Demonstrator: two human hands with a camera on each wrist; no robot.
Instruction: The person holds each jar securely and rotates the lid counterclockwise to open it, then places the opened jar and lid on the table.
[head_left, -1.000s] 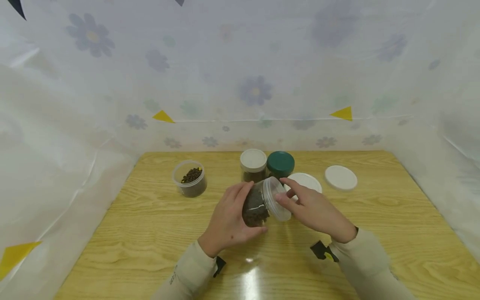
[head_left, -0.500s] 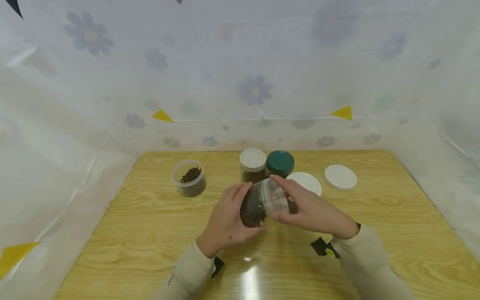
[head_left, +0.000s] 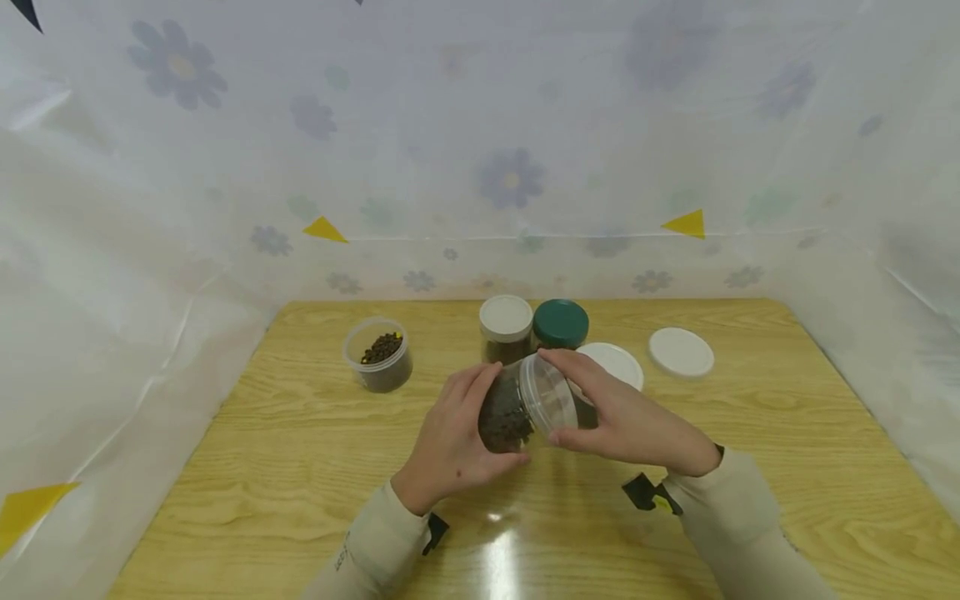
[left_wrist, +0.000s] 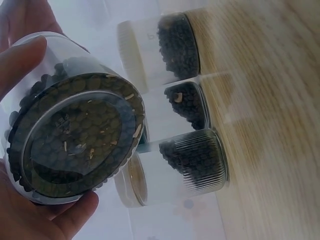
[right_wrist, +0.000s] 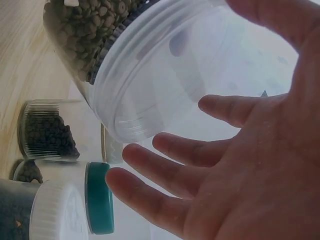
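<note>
My left hand (head_left: pixel 457 442) grips a clear jar (head_left: pixel 506 408) of dark brown pellets, thumb on the near side. The jar is tilted, its clear ridged end (right_wrist: pixel 145 85) pointing right and its base facing the left wrist camera. Whether that end is an open mouth or a clear lid, I cannot tell. My right hand (head_left: pixel 630 408) spans this end, index finger at the top edge and thumb at the bottom. In the right wrist view its fingers (right_wrist: pixel 165 170) are spread near the rim.
Behind stand a jar with a white lid (head_left: pixel 506 315), one with a teal lid (head_left: pixel 561 323) and one with a white top (head_left: pixel 613 362). A white lid (head_left: pixel 681 352) lies at right. An uncovered tub (head_left: pixel 384 375) of pellets stands at left on the wooden table (head_left: pixel 315 467).
My right hand has shifted from pinching the near part of the clear end to spanning it top and bottom. The jar has moved slightly left in my left hand.
</note>
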